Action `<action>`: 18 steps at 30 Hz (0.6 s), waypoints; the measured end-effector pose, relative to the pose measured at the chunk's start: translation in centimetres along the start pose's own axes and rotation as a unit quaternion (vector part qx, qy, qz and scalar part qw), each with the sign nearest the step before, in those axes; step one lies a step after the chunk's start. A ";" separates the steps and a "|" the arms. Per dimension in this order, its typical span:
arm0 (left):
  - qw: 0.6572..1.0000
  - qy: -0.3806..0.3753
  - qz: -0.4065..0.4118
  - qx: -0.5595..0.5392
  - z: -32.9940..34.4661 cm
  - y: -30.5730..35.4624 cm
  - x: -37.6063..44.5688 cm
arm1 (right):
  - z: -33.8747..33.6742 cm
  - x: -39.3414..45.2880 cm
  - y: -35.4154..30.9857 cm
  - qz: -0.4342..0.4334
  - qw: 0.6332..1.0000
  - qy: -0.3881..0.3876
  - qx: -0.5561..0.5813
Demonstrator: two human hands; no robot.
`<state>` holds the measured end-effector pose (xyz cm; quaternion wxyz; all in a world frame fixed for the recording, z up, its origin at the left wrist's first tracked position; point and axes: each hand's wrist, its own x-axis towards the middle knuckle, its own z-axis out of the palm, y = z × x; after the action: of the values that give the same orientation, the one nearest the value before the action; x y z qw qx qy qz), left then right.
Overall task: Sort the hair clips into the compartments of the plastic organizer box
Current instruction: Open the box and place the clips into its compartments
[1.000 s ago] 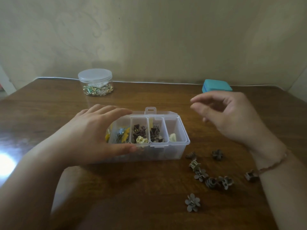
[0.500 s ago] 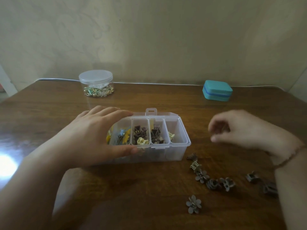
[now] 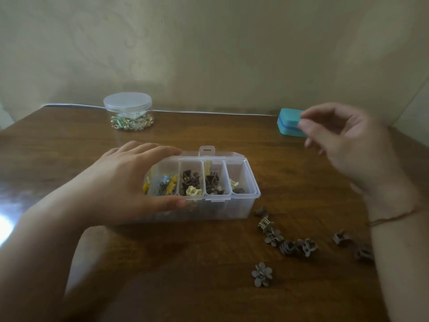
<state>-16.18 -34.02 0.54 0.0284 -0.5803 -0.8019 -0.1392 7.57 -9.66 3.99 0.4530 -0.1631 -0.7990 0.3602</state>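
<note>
The clear plastic organizer box [image 3: 246,205] stands open at the table's middle. My left hand [image 3: 125,182] grips its left end, thumb on the front wall and fingers over the back rim, hiding part of that end. Yellow and blue clips fill the left compartments, dark brown clips with a cream one the middle ones, and a cream and a brown clip [image 3: 238,190] lie in the rightmost. My right hand [image 3: 343,145] hovers blurred to the right of the box, fingers loosely curled, nothing visible in them. Several grey-brown flower clips [image 3: 287,245] lie loose on the table front right.
A round clear jar [image 3: 128,112] of small trinkets stands at the back left. A teal case [image 3: 289,123] sits at the back right, partly behind my right fingers. A white cable runs along the table's far edge. One flower clip [image 3: 261,274] lies alone nearest me.
My right hand dropped from beside the box to the loose clips, then rose up and right. One loose clip right of the box is gone; a brown clip now lies in the rightmost compartment.
</note>
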 end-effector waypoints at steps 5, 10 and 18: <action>1.000 0.016 0.013 0.006 0.5 0.1 0.1 | -6.5 -3.6 -0.9 -0.001 0.966 -0.119 -0.229; 0.999 0.021 0.024 0.015 0.8 0.1 0.2 | -8.1 -10.3 0.7 0.057 0.889 -0.303 -0.339; 0.999 0.012 0.027 0.019 0.5 0.5 0.1 | -4.5 -8.6 -1.0 -0.012 0.948 -0.177 -0.263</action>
<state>-15.71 -33.69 0.15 0.0527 -0.5991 -0.7883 -0.1301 16.08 -13.49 0.99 0.2500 -0.2004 -0.9346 0.1546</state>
